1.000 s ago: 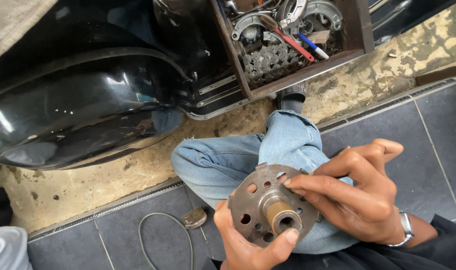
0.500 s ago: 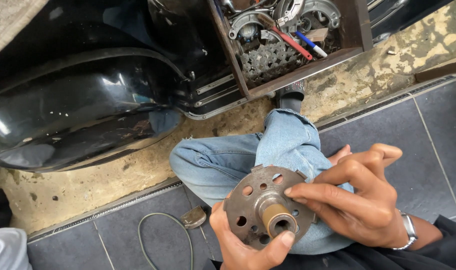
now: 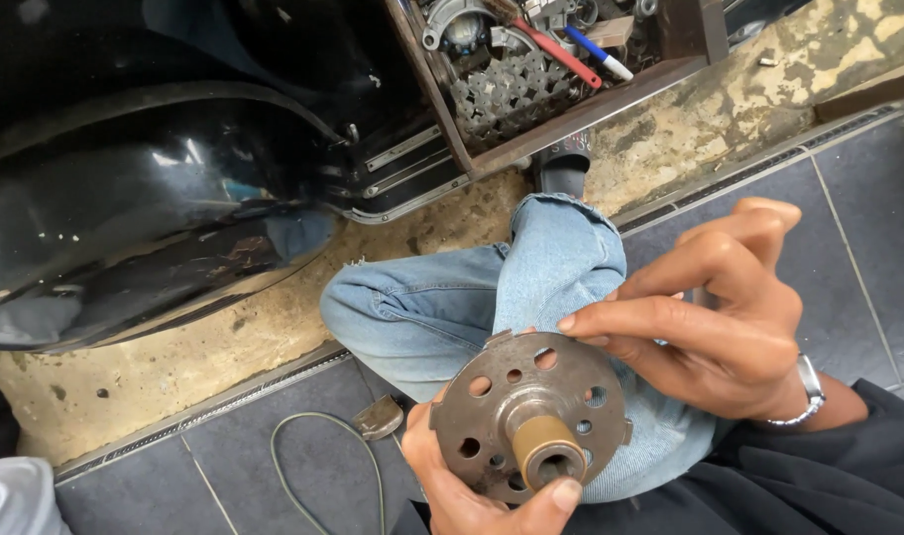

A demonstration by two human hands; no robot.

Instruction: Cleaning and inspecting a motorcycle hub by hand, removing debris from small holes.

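— Holding what, exactly?

— The left hand (image 3: 462, 490) is cupping a round metal disc (image 3: 526, 421) from below, thumb curling up against the brass hub (image 3: 543, 451) at its middle. The right hand (image 3: 715, 322) is reaching over the upper edge, fingers partly spread, with the fingertips (image 3: 571, 322) lying on the rim. So both hands are closed on the disc, which is sitting above the person's knee (image 3: 551, 267) in blue jeans.

— How is it likely handling?

— Judging by the thick plate and hub, it is looking heavy for its size and fully stiff. The face is looking dull, worn and possibly greasy, so it may be slipping a little. Nothing about it is looking fragile. The rim and the hub are offering the surest hold; the round holes through the face are giving fingers some extra purchase too.

— And the ground around?

— The person is sitting low on dark grey tiles (image 3: 858, 228), with a strip of rough, stained concrete (image 3: 174, 376) running beyond them. A thin cable (image 3: 323, 456) is looping over the tiles beside a small metal piece (image 3: 378, 416). A glossy black vehicle body (image 3: 145, 218) is filling the upper left, close by. At the top, a wooden box (image 3: 571, 109) is holding a chain, engine parts and tools. Room is looking tight, with the knee directly under the work.
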